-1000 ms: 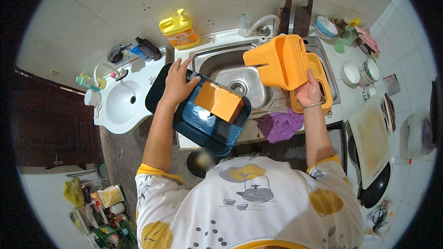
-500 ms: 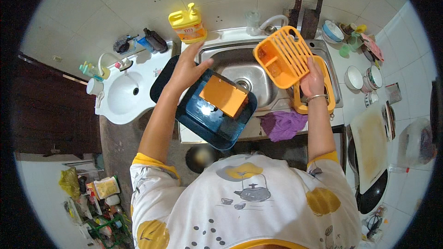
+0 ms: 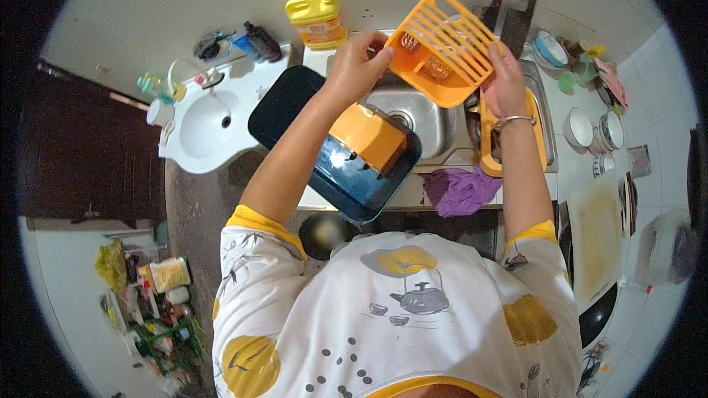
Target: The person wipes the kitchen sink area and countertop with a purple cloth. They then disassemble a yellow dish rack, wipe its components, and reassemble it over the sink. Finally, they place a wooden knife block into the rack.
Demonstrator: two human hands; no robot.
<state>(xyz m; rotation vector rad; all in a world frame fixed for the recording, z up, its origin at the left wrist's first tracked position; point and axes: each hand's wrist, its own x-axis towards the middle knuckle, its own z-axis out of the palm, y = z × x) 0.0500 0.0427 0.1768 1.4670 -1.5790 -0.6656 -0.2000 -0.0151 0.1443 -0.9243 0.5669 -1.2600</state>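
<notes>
An orange slotted rack (image 3: 472,66), with bars along one side and open compartments on the other, is held up over the sink (image 3: 435,133). My right hand (image 3: 507,85) grips its right edge, thumb on the bars. At the rack's left corner my left hand (image 3: 355,70) has its fingers closed on the rim; their tips are partly hidden. Below my left forearm sits a dark blue basin (image 3: 350,195), tilted across the sink's near left edge, with an orange box (image 3: 367,136) in it. Behind my right wrist an orange frame-like piece (image 3: 542,114) rests at the sink's right side.
A purple cloth (image 3: 461,191) lies on the counter's near edge. A yellow pump jug (image 3: 317,18) stands at the back, two cleavers (image 3: 516,22) against the wall. Bowls (image 3: 578,127) and a cutting board (image 3: 596,239) are on the right, a white washbasin (image 3: 206,136) on the left.
My left hand has moved right from above the basin and taken hold of the rack's left corner. The rack has risen and shifted slightly in my right hand. The whole view has shifted a little.
</notes>
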